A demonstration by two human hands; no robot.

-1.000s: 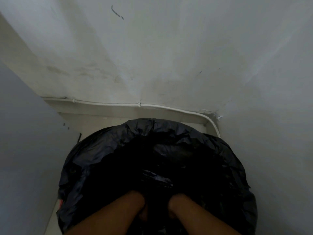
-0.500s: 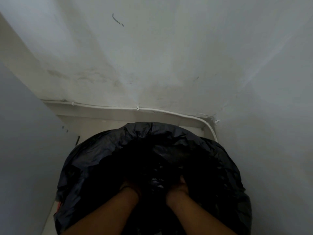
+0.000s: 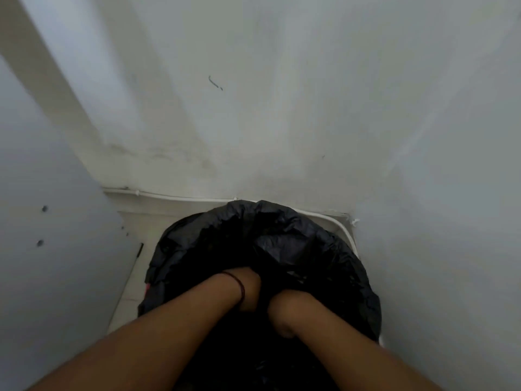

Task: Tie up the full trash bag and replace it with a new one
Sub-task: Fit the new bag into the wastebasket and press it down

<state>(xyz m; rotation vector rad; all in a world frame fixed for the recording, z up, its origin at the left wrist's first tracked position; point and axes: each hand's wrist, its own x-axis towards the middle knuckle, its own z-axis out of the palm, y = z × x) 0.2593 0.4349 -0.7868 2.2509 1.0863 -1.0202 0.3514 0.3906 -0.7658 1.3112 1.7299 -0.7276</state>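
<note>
A crumpled black plastic trash bag [image 3: 296,244] stands in a corner between pale walls, with its glossy edge folded outward in a wide ring and its dark inside open to the camera. Both forearms reach down into this opening. The left hand [image 3: 249,287] goes into the gathered film at the middle of the bag; the wrist carries a thin dark red thread bracelet [image 3: 239,286], and the fingers are hidden in the folds, so I cannot tell if they grasp the plastic or lie loose. The right hand [image 3: 284,311] is just beside it, lower and nearer to the camera, also sunk in the black film, and its fingers are hidden too. A raised fold of the bag stands directly behind the two hands. A thin white cable [image 3: 180,196] runs along the bottom of the back wall [image 3: 253,122]. Compared with half a second ago, both hands have come up out of the dark middle, and the left wrist now stands higher than the right.
</note>
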